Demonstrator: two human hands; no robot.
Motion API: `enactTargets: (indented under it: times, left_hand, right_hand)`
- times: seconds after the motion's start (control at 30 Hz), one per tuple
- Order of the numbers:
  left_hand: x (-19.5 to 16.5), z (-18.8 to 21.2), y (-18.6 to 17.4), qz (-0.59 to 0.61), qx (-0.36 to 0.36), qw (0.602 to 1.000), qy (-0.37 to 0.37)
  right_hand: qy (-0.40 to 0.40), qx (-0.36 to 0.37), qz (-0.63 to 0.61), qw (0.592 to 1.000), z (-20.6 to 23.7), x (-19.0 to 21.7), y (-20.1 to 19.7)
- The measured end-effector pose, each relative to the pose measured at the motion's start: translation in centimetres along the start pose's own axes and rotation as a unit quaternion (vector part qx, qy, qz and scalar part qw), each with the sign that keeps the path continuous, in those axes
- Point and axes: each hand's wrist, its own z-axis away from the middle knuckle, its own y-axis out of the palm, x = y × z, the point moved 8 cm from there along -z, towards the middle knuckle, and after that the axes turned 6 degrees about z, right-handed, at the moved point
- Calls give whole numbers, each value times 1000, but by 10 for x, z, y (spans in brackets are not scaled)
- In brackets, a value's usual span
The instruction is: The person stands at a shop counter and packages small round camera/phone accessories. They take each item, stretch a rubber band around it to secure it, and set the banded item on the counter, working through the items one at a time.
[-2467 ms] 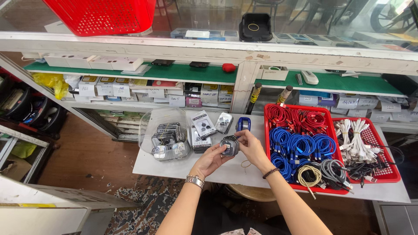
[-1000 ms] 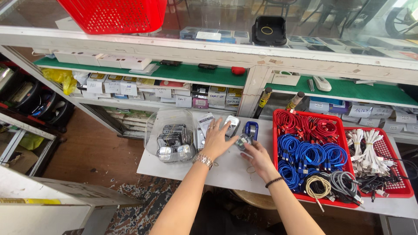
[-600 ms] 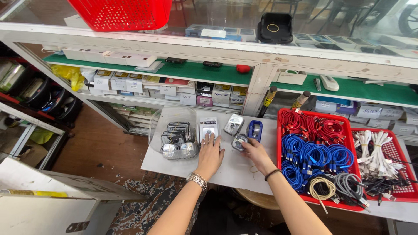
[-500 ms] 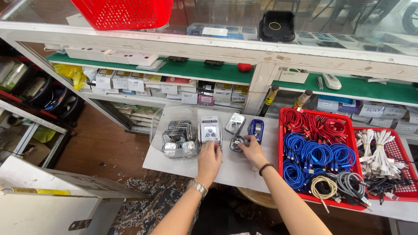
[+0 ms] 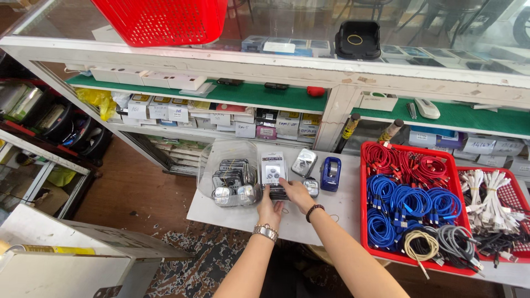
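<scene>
Reaching forward over the tabletop, your left hand and right hand meet on the small dark packet, both grips closed lightly on its near edge. It lies just right of the clear tub, long axis across you; the carded pack sits just beyond.

Location: small electronics-accessory shop. Indicators: glass display counter at 12 o'clock, labelled stock boxes on green shelving, red tray of coiled cables at 3 o'clock.
</scene>
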Motion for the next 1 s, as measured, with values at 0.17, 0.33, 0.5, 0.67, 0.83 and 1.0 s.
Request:
enactTargets:
  times: [0.17,0.33,0.5,0.67,0.83,1.0]
  left_hand:
    - [-4,-12,-7,-16,-20,1000,0]
    - [-10,-22,-6,-5,16,1000,11]
    - [-7,-19,-9,-59,24,998,9]
    - [-15,11,14,-265,213,932,124]
    - [-1,36,38,-524,361,750,178]
    - [22,45,34,-591,408,637,281]
  right_hand:
    - [23,-89,-56,994,-3,6,-2]
    - [18,-77,-73,994,-8,8,-1]
    - [5,19,-108,994,-6,3,-3]
    - [-98,46,-83,991,18,-22,-37]
    - [-215,7,-31,976,49,-60,-51]
    - [-275,-116,7,954,85,-76,-36]
